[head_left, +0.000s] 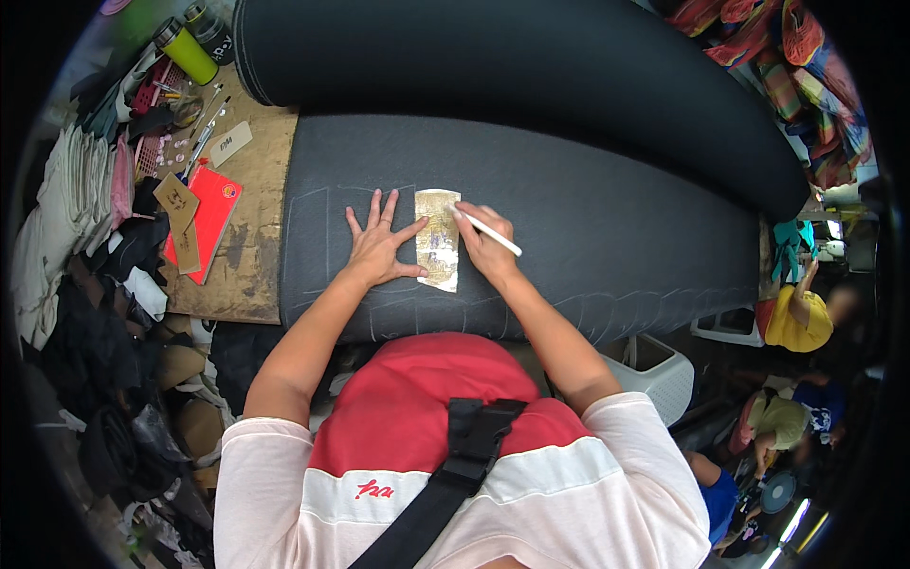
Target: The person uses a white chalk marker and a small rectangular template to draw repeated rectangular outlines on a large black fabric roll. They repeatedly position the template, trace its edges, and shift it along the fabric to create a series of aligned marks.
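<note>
A worn, tan and whitish pattern piece (pixel 438 239) lies flat on dark grey fabric (pixel 588 228) spread over the table. My left hand (pixel 377 251) rests on the fabric with its fingers spread; thumb and forefinger press on the piece's left edge. Between the fingers of my right hand (pixel 488 248) is a white pen (pixel 502 243), slanted, its writing end near the piece's upper right edge. Thin pale outlines show on the fabric left of the piece and along the near edge.
A big roll of dark fabric (pixel 512 66) lies across the far side. On the bare wood (pixel 256 228) at left are a red notebook (pixel 216 204), brown card pieces and pens. Cloth stacks (pixel 71 209) stand further left. A plastic stool (pixel 656 375) and other people are at right.
</note>
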`<state>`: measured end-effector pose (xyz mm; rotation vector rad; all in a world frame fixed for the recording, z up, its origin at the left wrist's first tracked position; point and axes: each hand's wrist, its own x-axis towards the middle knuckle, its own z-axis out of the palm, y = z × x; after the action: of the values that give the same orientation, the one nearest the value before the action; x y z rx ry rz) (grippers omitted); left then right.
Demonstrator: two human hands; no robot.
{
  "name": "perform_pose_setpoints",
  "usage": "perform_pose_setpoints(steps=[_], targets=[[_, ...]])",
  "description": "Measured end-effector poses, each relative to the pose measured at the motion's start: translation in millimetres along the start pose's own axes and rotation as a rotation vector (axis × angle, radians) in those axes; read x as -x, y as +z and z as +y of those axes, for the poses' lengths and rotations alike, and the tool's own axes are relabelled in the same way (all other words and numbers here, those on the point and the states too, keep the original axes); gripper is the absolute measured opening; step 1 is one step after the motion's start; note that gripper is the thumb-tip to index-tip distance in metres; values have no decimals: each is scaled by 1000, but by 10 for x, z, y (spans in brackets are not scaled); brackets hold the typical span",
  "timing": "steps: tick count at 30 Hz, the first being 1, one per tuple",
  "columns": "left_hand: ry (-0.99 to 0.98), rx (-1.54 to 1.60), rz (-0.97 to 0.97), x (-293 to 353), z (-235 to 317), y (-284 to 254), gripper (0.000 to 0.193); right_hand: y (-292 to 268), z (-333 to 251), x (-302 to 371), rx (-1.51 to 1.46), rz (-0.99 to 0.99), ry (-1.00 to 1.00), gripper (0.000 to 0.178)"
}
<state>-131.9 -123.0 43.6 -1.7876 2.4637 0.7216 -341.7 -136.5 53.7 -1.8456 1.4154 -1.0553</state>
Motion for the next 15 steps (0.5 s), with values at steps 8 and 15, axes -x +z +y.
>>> perform_pose_setpoints(steps=[8,15], targets=[[-5,-50,-25,-9,10,4,90,302,40,-559,-74,-148,221,26],[-27,-58,-24,-15,28,31,87,243,113,-609,61,-188,202,21]])
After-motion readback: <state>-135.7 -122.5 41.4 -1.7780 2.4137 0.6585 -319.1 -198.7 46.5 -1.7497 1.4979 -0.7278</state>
